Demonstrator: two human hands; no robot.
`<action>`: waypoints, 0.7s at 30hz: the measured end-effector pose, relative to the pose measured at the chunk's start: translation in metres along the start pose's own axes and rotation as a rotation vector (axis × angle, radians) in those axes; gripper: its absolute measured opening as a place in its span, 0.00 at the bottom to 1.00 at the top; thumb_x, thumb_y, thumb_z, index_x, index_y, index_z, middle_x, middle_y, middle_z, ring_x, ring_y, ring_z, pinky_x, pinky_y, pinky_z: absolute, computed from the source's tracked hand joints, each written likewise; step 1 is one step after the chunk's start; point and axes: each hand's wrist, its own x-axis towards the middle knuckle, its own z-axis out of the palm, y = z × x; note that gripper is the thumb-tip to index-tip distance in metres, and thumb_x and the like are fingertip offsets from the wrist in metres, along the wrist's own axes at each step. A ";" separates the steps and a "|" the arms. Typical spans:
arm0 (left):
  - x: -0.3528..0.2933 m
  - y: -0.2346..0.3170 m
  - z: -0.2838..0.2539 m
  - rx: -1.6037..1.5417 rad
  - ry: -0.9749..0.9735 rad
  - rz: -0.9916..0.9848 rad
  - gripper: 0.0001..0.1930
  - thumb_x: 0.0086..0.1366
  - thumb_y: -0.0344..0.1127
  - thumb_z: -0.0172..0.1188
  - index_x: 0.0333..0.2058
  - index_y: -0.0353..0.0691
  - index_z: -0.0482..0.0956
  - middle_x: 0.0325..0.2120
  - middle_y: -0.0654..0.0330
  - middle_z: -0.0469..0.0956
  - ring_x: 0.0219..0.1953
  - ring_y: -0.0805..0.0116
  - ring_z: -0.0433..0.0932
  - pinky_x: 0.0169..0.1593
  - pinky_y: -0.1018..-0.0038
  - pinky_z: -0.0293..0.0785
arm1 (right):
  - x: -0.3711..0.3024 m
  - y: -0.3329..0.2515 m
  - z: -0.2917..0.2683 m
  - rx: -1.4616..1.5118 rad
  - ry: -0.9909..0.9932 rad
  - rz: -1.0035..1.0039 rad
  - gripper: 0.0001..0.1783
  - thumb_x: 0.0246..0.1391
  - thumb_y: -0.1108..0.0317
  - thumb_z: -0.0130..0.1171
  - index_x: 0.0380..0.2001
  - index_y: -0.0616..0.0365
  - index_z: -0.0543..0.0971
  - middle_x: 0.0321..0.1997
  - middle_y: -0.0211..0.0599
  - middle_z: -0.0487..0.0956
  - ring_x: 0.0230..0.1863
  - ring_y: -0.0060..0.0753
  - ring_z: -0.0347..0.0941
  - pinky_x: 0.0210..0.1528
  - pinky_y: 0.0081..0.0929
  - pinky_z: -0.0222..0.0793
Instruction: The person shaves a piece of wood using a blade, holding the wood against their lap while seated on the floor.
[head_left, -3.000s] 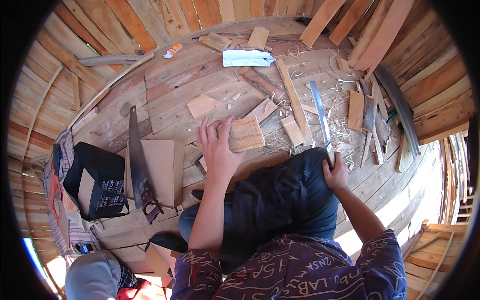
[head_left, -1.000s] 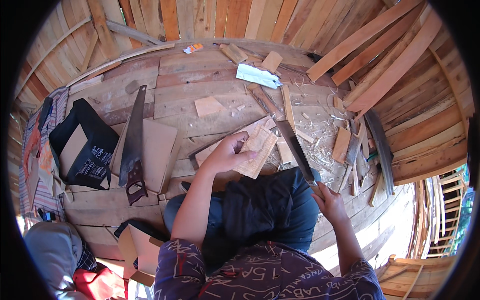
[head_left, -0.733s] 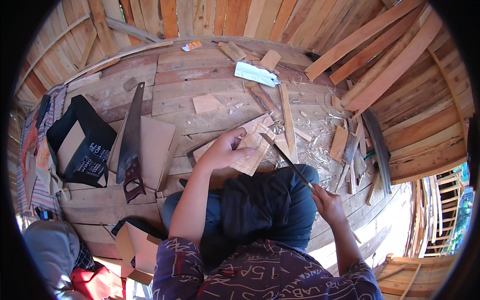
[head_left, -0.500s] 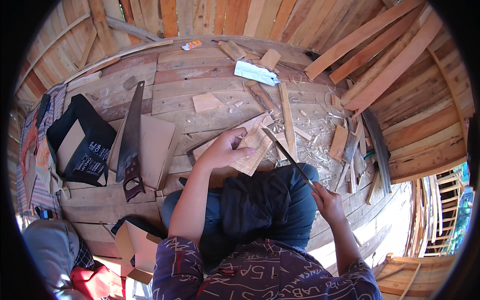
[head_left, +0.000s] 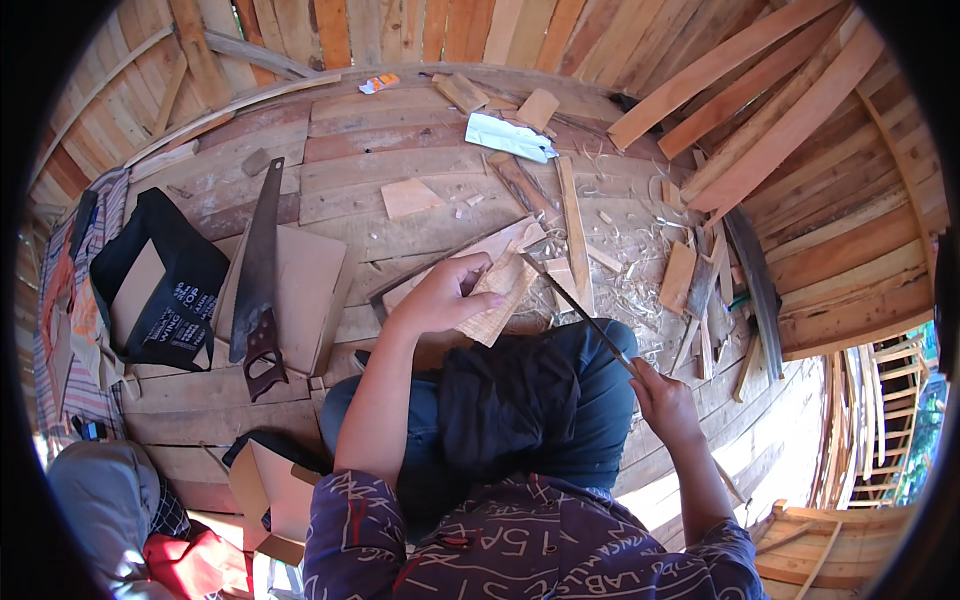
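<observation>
My left hand (head_left: pixel 450 296) is closed around a small pale block of wood (head_left: pixel 507 300), thumb on its near face, above a plank (head_left: pixel 408 290) on the floor. The block's surface looks rough and ridged. In my right hand (head_left: pixel 664 402) is the near end of a long, thin, dark rasp (head_left: pixel 580 310). It slants up and left over my right knee, and its far end is at the right edge of the block. I cannot tell whether the two touch. My legs are folded, with dark cloth (head_left: pixel 510 400) across my lap.
A handsaw (head_left: pixel 258 270) rests on a cardboard sheet (head_left: pixel 308 290) to the left, beside a black bag (head_left: pixel 160 280). Wood shavings and offcuts (head_left: pixel 677 278) litter the right. Planks (head_left: pixel 780 120) lean at the far right. An open cardboard box (head_left: pixel 275 490) stands near my left elbow.
My right hand has shifted slightly to the right with the rasp. The block in my left hand has moved only a little. The whole view has shifted slightly.
</observation>
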 end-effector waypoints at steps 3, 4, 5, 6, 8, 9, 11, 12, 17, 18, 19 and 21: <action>-0.001 0.006 0.004 -0.018 0.005 0.012 0.11 0.58 0.31 0.66 0.31 0.37 0.70 0.20 0.70 0.65 0.23 0.82 0.62 0.27 0.77 0.60 | 0.001 -0.004 -0.016 -0.066 -0.034 -0.001 0.17 0.57 0.66 0.60 0.50 0.55 0.75 0.26 0.50 0.80 0.27 0.53 0.78 0.27 0.42 0.73; -0.002 0.008 0.005 -0.037 0.012 0.021 0.11 0.59 0.31 0.66 0.30 0.37 0.70 0.19 0.70 0.64 0.23 0.82 0.61 0.27 0.77 0.60 | 0.001 -0.006 -0.021 -0.070 -0.054 -0.003 0.17 0.57 0.67 0.60 0.50 0.55 0.75 0.26 0.50 0.80 0.27 0.53 0.78 0.27 0.43 0.73; -0.003 0.011 0.004 -0.025 -0.004 0.018 0.11 0.59 0.31 0.66 0.31 0.37 0.70 0.19 0.70 0.64 0.23 0.82 0.61 0.26 0.78 0.60 | 0.001 -0.008 -0.025 -0.074 -0.074 -0.005 0.17 0.57 0.67 0.60 0.50 0.55 0.75 0.27 0.50 0.80 0.27 0.53 0.78 0.27 0.43 0.73; -0.003 0.015 0.003 -0.017 -0.021 0.019 0.11 0.59 0.31 0.66 0.31 0.36 0.70 0.19 0.70 0.64 0.23 0.82 0.61 0.26 0.78 0.60 | 0.000 -0.008 -0.029 -0.083 -0.094 -0.005 0.18 0.57 0.67 0.60 0.50 0.55 0.75 0.27 0.51 0.80 0.27 0.54 0.78 0.27 0.43 0.73; -0.001 0.013 0.001 -0.001 -0.067 0.014 0.11 0.59 0.31 0.66 0.31 0.36 0.71 0.20 0.70 0.64 0.23 0.82 0.61 0.26 0.78 0.60 | -0.003 -0.002 -0.035 0.014 -0.122 -0.055 0.17 0.57 0.68 0.60 0.50 0.56 0.75 0.26 0.51 0.79 0.27 0.53 0.78 0.28 0.41 0.72; -0.001 0.009 -0.002 0.012 -0.094 0.008 0.11 0.59 0.31 0.66 0.32 0.36 0.71 0.20 0.70 0.65 0.23 0.83 0.61 0.27 0.78 0.60 | -0.004 0.000 -0.037 0.066 -0.135 -0.083 0.17 0.57 0.69 0.60 0.50 0.57 0.75 0.26 0.51 0.79 0.27 0.53 0.78 0.29 0.40 0.72; -0.002 0.004 -0.002 0.001 -0.125 -0.001 0.12 0.59 0.31 0.66 0.34 0.35 0.71 0.20 0.70 0.65 0.23 0.83 0.61 0.27 0.78 0.60 | -0.003 0.000 -0.044 0.168 -0.213 -0.011 0.17 0.57 0.66 0.60 0.50 0.56 0.75 0.26 0.50 0.79 0.27 0.51 0.78 0.29 0.40 0.72; -0.003 0.005 -0.001 -0.024 -0.127 0.000 0.12 0.59 0.31 0.66 0.36 0.34 0.72 0.20 0.70 0.65 0.24 0.83 0.61 0.27 0.78 0.60 | -0.002 0.000 -0.048 0.216 -0.251 0.024 0.17 0.57 0.65 0.61 0.49 0.56 0.75 0.26 0.49 0.80 0.27 0.50 0.79 0.29 0.40 0.72; -0.004 0.014 0.000 -0.078 -0.184 -0.005 0.14 0.59 0.33 0.66 0.38 0.35 0.72 0.20 0.71 0.64 0.24 0.83 0.61 0.26 0.78 0.58 | -0.010 0.010 -0.044 0.383 -0.356 0.110 0.16 0.59 0.68 0.59 0.50 0.60 0.75 0.19 0.34 0.74 0.20 0.25 0.71 0.25 0.26 0.66; -0.003 0.011 -0.001 -0.084 -0.190 -0.016 0.13 0.59 0.34 0.66 0.36 0.36 0.72 0.19 0.71 0.64 0.23 0.84 0.61 0.26 0.79 0.58 | -0.010 0.012 -0.043 0.414 -0.388 0.130 0.16 0.60 0.68 0.59 0.50 0.60 0.75 0.19 0.32 0.73 0.20 0.21 0.69 0.24 0.24 0.65; -0.003 0.010 -0.001 -0.091 -0.197 -0.027 0.13 0.59 0.35 0.67 0.34 0.37 0.71 0.19 0.72 0.63 0.23 0.84 0.61 0.26 0.79 0.57 | -0.011 0.015 -0.042 0.452 -0.413 0.148 0.16 0.60 0.68 0.58 0.50 0.60 0.75 0.19 0.30 0.73 0.20 0.19 0.69 0.24 0.23 0.65; -0.003 0.011 -0.001 -0.105 -0.230 -0.043 0.13 0.59 0.35 0.67 0.35 0.37 0.72 0.20 0.71 0.66 0.24 0.84 0.64 0.27 0.80 0.59 | -0.012 0.022 -0.042 0.526 -0.462 0.186 0.15 0.61 0.68 0.57 0.50 0.60 0.75 0.19 0.27 0.73 0.20 0.17 0.69 0.23 0.21 0.65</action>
